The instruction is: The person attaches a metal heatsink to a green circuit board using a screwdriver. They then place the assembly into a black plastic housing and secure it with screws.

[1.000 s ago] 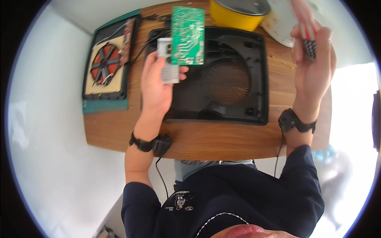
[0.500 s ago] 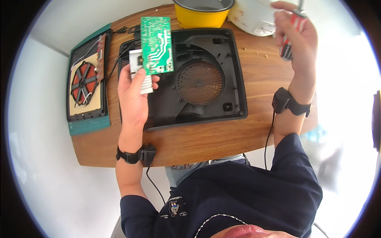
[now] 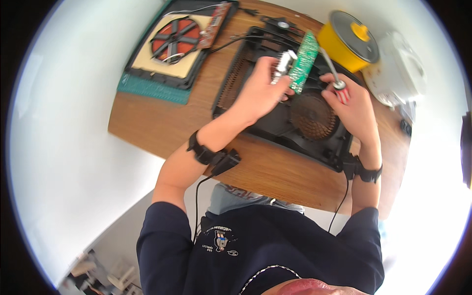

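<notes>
My left hand [image 3: 263, 91] grips a silver finned heat sink [image 3: 283, 66], which carries a green circuit board [image 3: 305, 61] tilted nearly on edge. In my right hand [image 3: 355, 105] is a screwdriver [image 3: 341, 91] with a red and white handle, its shaft slanting up toward the board's far end. Whether the tip touches the board I cannot tell. Both hands are over a black plastic housing [image 3: 275, 123] lying open on the table, with a round grille [image 3: 313, 115] in its floor.
On the left a black panel with a red and black coil [image 3: 175, 40] rests on a green cutting mat [image 3: 152, 91]. A yellow pot [image 3: 339, 44] and a white rice cooker [image 3: 396, 69] stand at the far right of the wooden table [image 3: 147, 118]. A cable [image 3: 236, 39] runs to the housing.
My right hand has come down and inward with the screwdriver, close to the board. The board has turned from facing up to nearly edge-on. The whole view has swung round.
</notes>
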